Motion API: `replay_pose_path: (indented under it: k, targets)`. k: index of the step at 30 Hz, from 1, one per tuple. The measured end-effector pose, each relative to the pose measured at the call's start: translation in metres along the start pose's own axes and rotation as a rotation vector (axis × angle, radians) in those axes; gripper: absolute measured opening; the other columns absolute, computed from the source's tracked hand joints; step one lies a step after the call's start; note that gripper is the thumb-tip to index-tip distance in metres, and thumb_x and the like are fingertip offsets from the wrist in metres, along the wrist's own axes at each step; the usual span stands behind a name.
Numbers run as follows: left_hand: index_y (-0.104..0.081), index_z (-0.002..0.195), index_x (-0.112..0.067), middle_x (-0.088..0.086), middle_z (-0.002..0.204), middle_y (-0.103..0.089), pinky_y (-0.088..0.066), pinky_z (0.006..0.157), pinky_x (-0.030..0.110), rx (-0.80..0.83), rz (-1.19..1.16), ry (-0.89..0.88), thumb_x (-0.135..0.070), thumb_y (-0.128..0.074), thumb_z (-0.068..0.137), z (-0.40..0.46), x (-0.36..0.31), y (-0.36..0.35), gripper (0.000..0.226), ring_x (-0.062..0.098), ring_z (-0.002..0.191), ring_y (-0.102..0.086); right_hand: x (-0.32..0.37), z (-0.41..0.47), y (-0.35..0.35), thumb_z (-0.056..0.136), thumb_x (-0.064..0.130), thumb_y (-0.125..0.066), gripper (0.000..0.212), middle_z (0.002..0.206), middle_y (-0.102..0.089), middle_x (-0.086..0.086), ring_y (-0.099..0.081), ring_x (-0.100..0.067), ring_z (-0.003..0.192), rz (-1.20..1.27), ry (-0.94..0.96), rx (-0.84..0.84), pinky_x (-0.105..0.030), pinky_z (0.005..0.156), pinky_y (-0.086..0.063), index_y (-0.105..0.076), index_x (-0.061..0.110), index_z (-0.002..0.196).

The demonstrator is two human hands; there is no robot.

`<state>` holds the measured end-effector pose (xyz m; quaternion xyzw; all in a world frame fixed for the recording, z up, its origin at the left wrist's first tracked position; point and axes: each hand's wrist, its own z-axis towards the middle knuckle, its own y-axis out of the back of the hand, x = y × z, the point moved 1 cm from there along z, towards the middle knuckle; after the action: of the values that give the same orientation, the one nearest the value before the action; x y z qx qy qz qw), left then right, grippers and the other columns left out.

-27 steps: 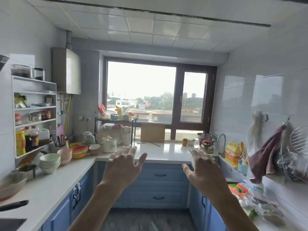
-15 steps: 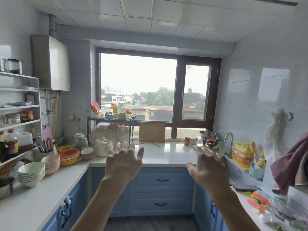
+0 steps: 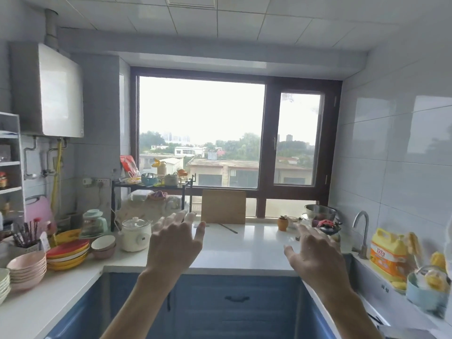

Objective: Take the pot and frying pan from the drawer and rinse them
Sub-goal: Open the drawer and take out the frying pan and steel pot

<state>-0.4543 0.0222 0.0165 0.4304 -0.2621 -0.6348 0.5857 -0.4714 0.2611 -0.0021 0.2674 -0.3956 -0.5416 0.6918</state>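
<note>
White stone countertop (image 3: 244, 250) wraps a narrow kitchen under a dark-framed window (image 3: 234, 138). Both arms reach forward, palms down, fingers spread and holding nothing: left hand (image 3: 172, 245) at 11 o'clock, right hand (image 3: 315, 255) at 1 o'clock. Below them at 6 o'clock, a blue drawer with a dark handle (image 3: 236, 299) sits closed; neither pot nor frying pan shows. A curved steel tap (image 3: 362, 231) stands at 3 o'clock.

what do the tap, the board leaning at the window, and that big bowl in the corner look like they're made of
Tap: brushed or satin metal, grey with soft highlights.
Board: likely wood or bamboo, matte tan, flat surface.
Bowl: probably stainless steel, shiny silver rim with reflections.
</note>
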Motion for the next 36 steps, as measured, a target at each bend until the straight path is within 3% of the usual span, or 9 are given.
replay_pose_path:
  k: [7,23,36]
  targets:
    - [-0.047,0.132,-0.024,-0.005,0.137,-0.053,-0.037,0.103,0.037,0.004,0.007,-0.024,-0.051,-0.041,0.093,0.098,-0.018,-0.071,0.047,0.022,0.124,-0.049,-0.034,0.092,-0.062,0.088,0.042,-0.056,0.057,0.137,-0.052,0.003,-0.046,-0.016,0.128,0.068,0.014,0.044,-0.031,0.108,-0.031,-0.042,0.022,0.139]
    - [-0.043,0.138,-0.023,-0.002,0.139,-0.051,-0.030,0.108,0.037,0.001,-0.098,-0.111,-0.049,-0.046,0.090,0.353,-0.005,-0.259,0.054,0.020,0.128,-0.047,-0.041,0.323,-0.235,0.085,0.042,-0.059,0.053,0.130,-0.060,0.001,-0.054,-0.019,0.120,0.048,-0.025,0.039,-0.035,0.100,-0.042,-0.049,0.023,0.133]
    - [-0.044,0.139,-0.019,0.005,0.139,-0.052,-0.038,0.100,0.040,0.267,-0.087,-0.021,-0.041,-0.047,0.093,0.430,-0.045,-0.470,0.051,0.031,0.121,-0.052,-0.154,0.407,-0.415,0.089,0.032,-0.056,0.047,0.128,-0.059,-0.012,-0.053,-0.032,0.117,0.077,-0.137,0.397,-0.040,0.095,-0.042,-0.049,0.019,0.133]
